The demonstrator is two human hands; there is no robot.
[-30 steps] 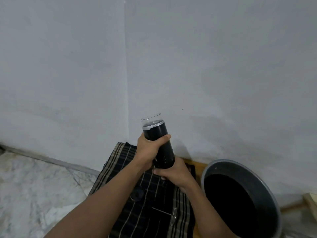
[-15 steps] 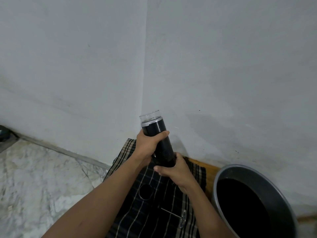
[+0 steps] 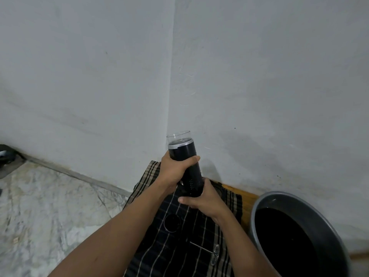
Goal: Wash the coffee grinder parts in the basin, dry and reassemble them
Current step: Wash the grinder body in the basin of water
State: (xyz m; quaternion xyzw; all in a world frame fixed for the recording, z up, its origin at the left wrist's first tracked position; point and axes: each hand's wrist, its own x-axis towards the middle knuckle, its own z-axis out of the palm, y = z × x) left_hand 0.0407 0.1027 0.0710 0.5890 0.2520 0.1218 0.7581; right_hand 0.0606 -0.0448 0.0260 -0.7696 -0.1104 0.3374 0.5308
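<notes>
I hold a black cylindrical coffee grinder (image 3: 186, 156) upright and slightly tilted in front of the wall corner; it has a silver ring and a clear plastic collar on top. My left hand (image 3: 175, 169) wraps around its middle. My right hand (image 3: 203, 197) grips its lower end from below. Beneath them a dark striped cloth (image 3: 199, 232) lies spread out. On the cloth rest a round black grinder part (image 3: 172, 223) and a thin metal crank handle (image 3: 207, 250). A grey basin (image 3: 299, 198) with dark water stands to the right.
White walls meet in a corner just behind the grinder. A marble floor (image 3: 50, 206) stretches to the left. A wooden board (image 3: 246, 196) shows under the cloth beside the basin. A dark object (image 3: 6, 154) lies at the far left edge.
The view has shifted, so the basin sits further right and lower. Both hands keep the same hold on the grinder, with the right hand turned slightly around its base.
</notes>
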